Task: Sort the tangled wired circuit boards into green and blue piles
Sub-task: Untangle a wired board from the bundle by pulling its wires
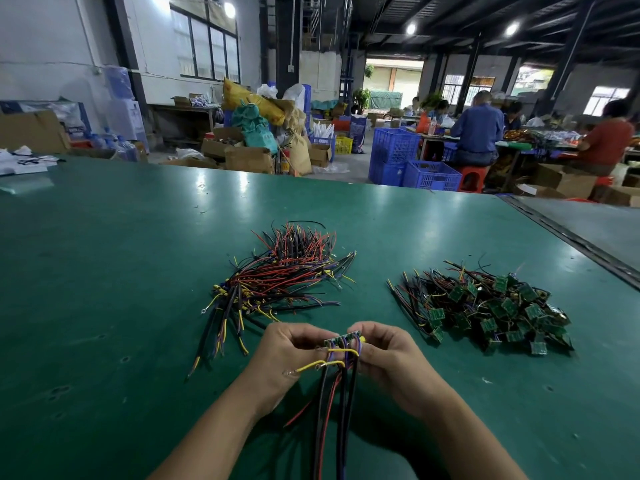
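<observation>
Left-hand pile (277, 282): a bundle of red, black, yellow and purple leads lying at mid-counter (104, 271), leads roughly parallel. Its boards are buried under the wiring, so their colour cannot be confirmed. It may be the blue pile or unsorted stock.

Left hand (287, 355): raised above the near part of the counter, fingers curled and pinching the leads just below a single circuit board (341, 339).

Held board: small, seen nearly edge-on between both hands, in front of the gap between the two piles. It reads greenish (not certain at this angle). Its leads hang towards the near edge, with one yellow lead looping out to the left.

Right hand (388, 355): fingers curled round the board's right end and the top of its leads.

Right-hand pile (485, 306): a heap towards the right edge of the counter, with many green boards plainly showing among dark leads. This pile is well established.

Assessment: no third tangled heap is visible. Sorting appears well advanced, with one piece in hand to be placed. Whether the left bundle needs further work cannot be determined.
</observation>
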A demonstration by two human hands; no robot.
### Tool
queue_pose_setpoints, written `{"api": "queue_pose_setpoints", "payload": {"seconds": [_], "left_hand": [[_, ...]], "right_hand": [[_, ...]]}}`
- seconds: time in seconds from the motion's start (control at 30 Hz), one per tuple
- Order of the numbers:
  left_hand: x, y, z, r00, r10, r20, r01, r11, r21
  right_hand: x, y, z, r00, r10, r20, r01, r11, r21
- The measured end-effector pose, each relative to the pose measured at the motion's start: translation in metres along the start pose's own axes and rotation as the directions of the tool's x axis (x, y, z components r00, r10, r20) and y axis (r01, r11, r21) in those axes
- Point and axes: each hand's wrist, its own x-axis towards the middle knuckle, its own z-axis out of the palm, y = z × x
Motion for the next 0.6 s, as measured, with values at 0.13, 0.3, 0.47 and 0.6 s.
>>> {"api": "queue_pose_setpoints", "payload": {"seconds": [0.13, 0.3, 0.47, 0.6], "left_hand": [[-0.0009, 0.0013, 0.0003, 0.998, -0.031, 0.051, 0.034, 0.997, -0.062], [-0.0031, 0.0066, 0.0021, 0.998, -0.039, 0.043, 0.043, 0.993, -0.106], [-0.0057, 0.0102, 0.0005, 0.994, -0.073, 0.077, 0.08, 0.991, -0.103], [-0.0071, 0.0099, 0.0025, 0.988, -0.115, 0.106, 0.14, 0.955, -0.261]], "right_hand": [[-0.001, -0.0017, -0.0005, 0.999, 0.026, 0.029, -0.027, 0.999, 0.023], [0.0005, -0.0001, 0.0005, 0.997, 0.047, 0.067, -0.047, 0.999, 0.005], [0.0015, 0.0008, 0.0007, 0.993, 0.054, 0.107, -0.062, 0.996, 0.072], [0.0046, 0.0043, -0.0005, 0.999, 0.031, 0.017, -0.032, 0.997, 0.073]]}}
